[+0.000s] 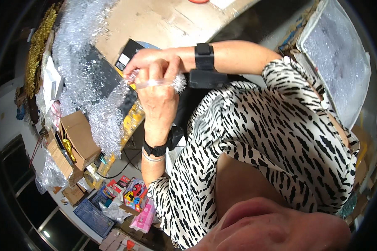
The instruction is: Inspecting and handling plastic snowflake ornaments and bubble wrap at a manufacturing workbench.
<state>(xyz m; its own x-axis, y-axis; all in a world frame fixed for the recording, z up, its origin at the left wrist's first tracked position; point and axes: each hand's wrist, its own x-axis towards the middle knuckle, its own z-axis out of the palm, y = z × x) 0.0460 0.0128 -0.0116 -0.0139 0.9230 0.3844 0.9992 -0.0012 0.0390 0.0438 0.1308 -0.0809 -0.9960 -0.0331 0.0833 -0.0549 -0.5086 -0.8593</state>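
The left hand (158, 95) is at the table's near edge, its fingers curled closed on a strand of silver tinsel (71, 79). A pale strip (155, 83) crosses those fingers, with a silver tuft showing at their right side. The right hand (148, 59) is just beyond, close against the left one; its fingers are bent and their tips meet the tinsel, but whether they grip it I cannot tell. Both wrists wear black bands.

The tinsel runs in a thick heap along the left side of the table (171, 21) and spills down toward the near edge's left end. A black box (132, 48) lies on the table just beside the right hand.

Past the table's left side are gold tinsel (38, 62) and an open carton (81, 134). Below are colourful boxes (134, 194), a pink pack (143, 217) and a blue crate (94, 215). At the far right stands a clear bag (337, 58) of silvery material.
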